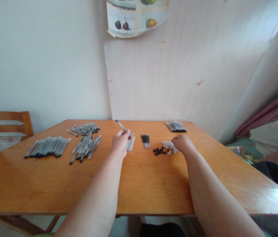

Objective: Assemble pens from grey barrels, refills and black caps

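pen (121, 125) pinched in left hand (120, 142); right hand (183, 143) at white pieces (167, 145), grip unclear

Left hand (120, 142) partly hides white sticks (130, 144); poster (137, 19) cropped.

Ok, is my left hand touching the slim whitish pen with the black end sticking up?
Touching. The head view shows the slim whitish pen gripped in your left hand, its black end projecting clear beyond it.
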Demonstrator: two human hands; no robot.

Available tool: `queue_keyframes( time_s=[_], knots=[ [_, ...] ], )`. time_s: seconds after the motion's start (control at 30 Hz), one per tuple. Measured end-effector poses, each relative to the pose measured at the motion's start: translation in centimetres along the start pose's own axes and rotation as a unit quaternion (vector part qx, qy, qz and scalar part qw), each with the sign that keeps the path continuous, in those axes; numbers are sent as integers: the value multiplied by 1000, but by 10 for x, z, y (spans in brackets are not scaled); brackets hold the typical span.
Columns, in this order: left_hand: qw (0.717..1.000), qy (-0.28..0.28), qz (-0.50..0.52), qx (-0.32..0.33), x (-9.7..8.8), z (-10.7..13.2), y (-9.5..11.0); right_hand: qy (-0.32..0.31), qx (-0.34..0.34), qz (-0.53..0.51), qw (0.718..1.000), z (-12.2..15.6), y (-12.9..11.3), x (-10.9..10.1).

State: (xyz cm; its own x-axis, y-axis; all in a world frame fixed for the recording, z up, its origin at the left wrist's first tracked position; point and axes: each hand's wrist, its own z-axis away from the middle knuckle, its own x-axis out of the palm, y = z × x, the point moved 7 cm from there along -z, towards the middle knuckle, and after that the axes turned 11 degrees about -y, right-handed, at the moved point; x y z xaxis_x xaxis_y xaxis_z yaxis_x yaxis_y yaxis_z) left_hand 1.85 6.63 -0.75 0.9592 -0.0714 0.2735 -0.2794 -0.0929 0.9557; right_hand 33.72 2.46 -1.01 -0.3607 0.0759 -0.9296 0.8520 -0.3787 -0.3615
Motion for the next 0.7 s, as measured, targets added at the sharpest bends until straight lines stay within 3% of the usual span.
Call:
queue_keyframes(
  time_s=[0.43,0.57,0.7],
  knots=[
    [1000,10,-13,-10,-1,2,0,-39,2,10,999,-9,6,9],
    [1000,8,-13,-9,-1,1,-1,-7,-47,-35,998,-6,-4,7],
    [1000,6,-7,-7,-1,0,-2,-70,-104,-71,990,-3,-17,22]
  ],
)
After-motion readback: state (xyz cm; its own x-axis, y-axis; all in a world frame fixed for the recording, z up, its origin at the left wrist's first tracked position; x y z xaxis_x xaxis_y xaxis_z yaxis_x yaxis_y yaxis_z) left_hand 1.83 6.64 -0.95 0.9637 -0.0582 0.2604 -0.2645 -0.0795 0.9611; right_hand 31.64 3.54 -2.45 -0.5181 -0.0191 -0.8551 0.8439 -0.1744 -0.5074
